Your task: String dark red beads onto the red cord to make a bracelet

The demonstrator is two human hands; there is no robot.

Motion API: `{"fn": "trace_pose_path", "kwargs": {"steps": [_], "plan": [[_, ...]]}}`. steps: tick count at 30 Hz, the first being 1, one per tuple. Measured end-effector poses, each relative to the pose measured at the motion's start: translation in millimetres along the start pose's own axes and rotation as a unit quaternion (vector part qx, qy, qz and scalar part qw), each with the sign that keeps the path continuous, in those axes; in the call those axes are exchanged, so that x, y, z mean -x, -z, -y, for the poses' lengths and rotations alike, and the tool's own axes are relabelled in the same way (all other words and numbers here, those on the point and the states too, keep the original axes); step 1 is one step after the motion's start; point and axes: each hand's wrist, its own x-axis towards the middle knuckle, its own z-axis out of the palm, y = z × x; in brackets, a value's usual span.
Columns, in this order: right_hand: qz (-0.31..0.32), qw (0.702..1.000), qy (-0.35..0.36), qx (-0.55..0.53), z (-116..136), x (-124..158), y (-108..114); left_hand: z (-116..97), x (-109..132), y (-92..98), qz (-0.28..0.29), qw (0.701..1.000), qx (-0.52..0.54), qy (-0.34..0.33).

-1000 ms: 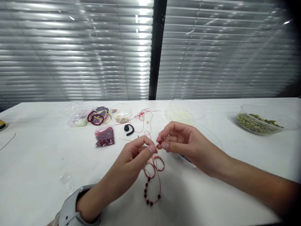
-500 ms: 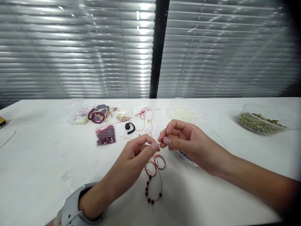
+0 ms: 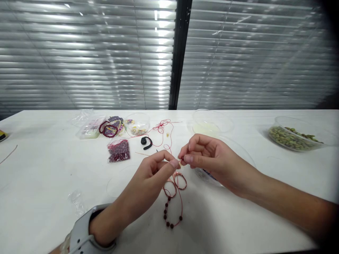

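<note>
My left hand (image 3: 156, 174) pinches a thin red cord (image 3: 181, 201) between thumb and forefinger. Close beside it, my right hand (image 3: 209, 157) holds a small dark red bead (image 3: 182, 158) between thumb and fingertip, and the cord runs to it. Below the hands the cord hangs in a loop carrying several dark beads (image 3: 165, 211), most of them along its left side and bottom. Behind the loop lie scissors with copper-coloured handles (image 3: 180, 181), their blades mostly hidden by my left hand.
A bag of dark red beads (image 3: 119, 151), a black earpiece (image 3: 147, 142) and tangled red cord (image 3: 162, 126) lie beyond my hands. Further back are bracelets (image 3: 109, 130) and a clear dish (image 3: 137, 124). A tub of green pods (image 3: 293, 135) stands at right.
Almost nothing differs. Both hands keep their pinch at the same spot, and the beaded loop hangs as before; the view has shifted very slightly.
</note>
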Motion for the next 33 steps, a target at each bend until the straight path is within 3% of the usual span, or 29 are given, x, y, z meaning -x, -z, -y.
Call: {"fn": "trace_pose_path", "kwargs": {"steps": [33], "plan": [[-0.018, 0.999, 0.024, 0.016, -1.7, 1.5, -1.2, -0.3, 0.5, -1.2, -0.004, 1.0, 0.003, 0.009]]}}
